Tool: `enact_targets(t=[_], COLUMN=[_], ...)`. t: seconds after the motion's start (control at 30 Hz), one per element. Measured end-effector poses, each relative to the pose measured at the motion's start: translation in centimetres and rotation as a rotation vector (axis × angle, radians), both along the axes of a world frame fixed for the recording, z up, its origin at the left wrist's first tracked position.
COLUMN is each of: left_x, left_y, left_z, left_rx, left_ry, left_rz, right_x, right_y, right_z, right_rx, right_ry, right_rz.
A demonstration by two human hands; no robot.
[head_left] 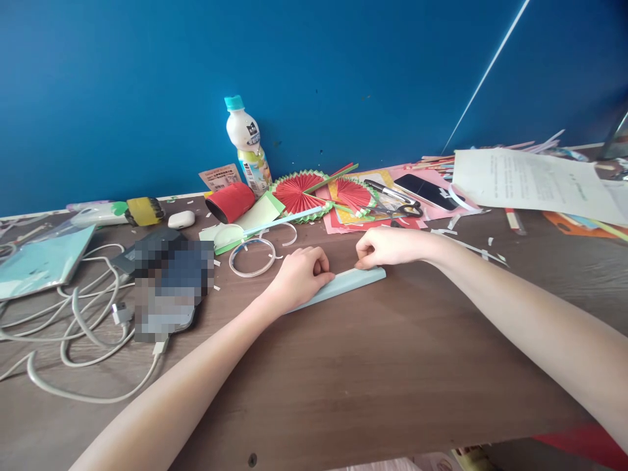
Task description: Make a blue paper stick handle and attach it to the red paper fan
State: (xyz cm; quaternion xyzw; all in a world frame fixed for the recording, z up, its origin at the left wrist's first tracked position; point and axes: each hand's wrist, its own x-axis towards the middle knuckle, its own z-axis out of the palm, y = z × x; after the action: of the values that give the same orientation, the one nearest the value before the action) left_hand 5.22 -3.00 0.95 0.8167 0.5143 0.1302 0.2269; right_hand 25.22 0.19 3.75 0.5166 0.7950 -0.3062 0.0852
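A light blue folded paper strip (350, 282) lies at a slant on the brown table, narrow and flattened. My left hand (303, 275) is closed over its left part, thumb along the upper edge and fingers curled. At the strip's right part, my right hand (385, 247) is closed in a pinch on the far edge. The left end of the strip is partly hidden behind my left hand. Just beyond the hands are red pleated paper fans (301, 193) with green edges, and black-handled scissors (411, 209). A roll of clear tape (252, 257) lies left of my left hand.
To the left are a phone (169, 288) with a white cable (78, 392), an earbud case (181, 219) and a blue paper packet (46, 261). A bottle (249, 147) stands by the blue wall. A printed sheet (530, 183) lies at the back right.
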Motion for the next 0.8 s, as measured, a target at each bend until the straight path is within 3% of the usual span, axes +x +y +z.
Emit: enact_targets(t=[0.6,0.8], left_x=[-0.1,-0.3], left_y=[-0.1,0.0], left_z=[0.0,-0.1], left_rx=[0.011,0.014], left_ry=[-0.004,-0.014], left_rz=[-0.007,-0.022], right_x=[1.9,1.2], right_y=[0.9,0.5], right_z=[1.0,0.6], right_rx=[-0.076,-0.015], right_ry=[-0.122,-0.024], right_rz=[-0.129,-0.092])
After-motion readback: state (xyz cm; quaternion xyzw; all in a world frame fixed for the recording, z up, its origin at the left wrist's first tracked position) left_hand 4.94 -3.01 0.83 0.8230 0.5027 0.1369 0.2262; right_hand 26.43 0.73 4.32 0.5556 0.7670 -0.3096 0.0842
